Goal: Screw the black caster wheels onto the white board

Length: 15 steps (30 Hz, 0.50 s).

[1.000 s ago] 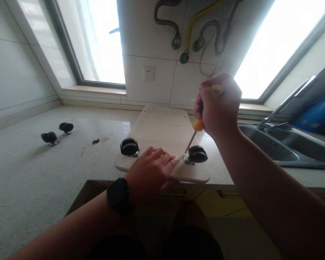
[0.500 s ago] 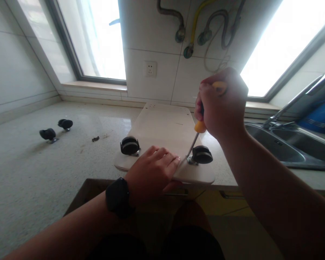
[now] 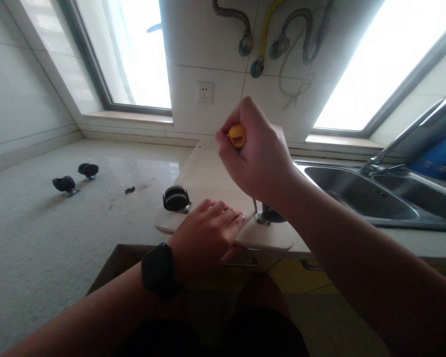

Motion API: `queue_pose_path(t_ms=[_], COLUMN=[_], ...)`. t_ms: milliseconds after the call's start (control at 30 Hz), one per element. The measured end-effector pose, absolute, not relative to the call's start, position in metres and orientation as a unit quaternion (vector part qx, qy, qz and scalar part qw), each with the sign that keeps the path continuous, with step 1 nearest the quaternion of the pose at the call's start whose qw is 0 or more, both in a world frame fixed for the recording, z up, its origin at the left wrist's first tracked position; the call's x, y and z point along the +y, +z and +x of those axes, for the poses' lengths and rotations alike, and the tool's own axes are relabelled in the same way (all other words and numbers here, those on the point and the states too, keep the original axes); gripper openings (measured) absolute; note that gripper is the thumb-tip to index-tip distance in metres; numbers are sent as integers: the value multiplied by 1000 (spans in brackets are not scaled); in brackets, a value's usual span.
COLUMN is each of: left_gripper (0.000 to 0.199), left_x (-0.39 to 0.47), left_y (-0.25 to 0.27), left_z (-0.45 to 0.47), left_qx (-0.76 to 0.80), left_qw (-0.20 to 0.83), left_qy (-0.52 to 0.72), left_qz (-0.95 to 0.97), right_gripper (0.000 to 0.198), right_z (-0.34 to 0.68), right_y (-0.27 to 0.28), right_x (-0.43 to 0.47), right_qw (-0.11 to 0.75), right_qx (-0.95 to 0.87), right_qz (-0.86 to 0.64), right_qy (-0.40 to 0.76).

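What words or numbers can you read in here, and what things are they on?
None I can read.
Watch: dark face, nothing readable.
Screwdriver: no writing shows.
Blue thing: pale marks, too blurred to tell if they're letters.

Yellow screwdriver handle (image 3: 237, 135), black casters (image 3: 176, 201)

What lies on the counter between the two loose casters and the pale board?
Between the loose casters and the board, the head view shows a small dark cluster, too small to identify, plus faint specks.
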State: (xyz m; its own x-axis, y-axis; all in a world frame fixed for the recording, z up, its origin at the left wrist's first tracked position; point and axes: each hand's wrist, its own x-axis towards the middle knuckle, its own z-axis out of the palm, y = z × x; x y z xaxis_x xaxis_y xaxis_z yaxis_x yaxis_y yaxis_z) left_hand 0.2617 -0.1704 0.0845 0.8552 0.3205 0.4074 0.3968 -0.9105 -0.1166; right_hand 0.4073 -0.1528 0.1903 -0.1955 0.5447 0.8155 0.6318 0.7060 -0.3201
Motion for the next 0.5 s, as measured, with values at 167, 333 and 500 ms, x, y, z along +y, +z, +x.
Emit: queue_pose_path(t_ms=[167,333,500], left_gripper=[55,56,57], left_x=[-172,-171,-170], left_y=[86,85,82], left_z=[261,262,264], left_qx=[-195,-199,-196], left_qw=[93,91,94], left_qy=[-185,-191,-195], left_qz=[-959,-957,-956], right_gripper=[8,12,12], right_z=[400,392,382], right_y=[188,184,175], right_x=[-138,-126,-118], right_qw=[400,334,307], right_qx=[-845,-869,-874], right_qz=[-350,-365,-376], right_qy=[-58,-28,2])
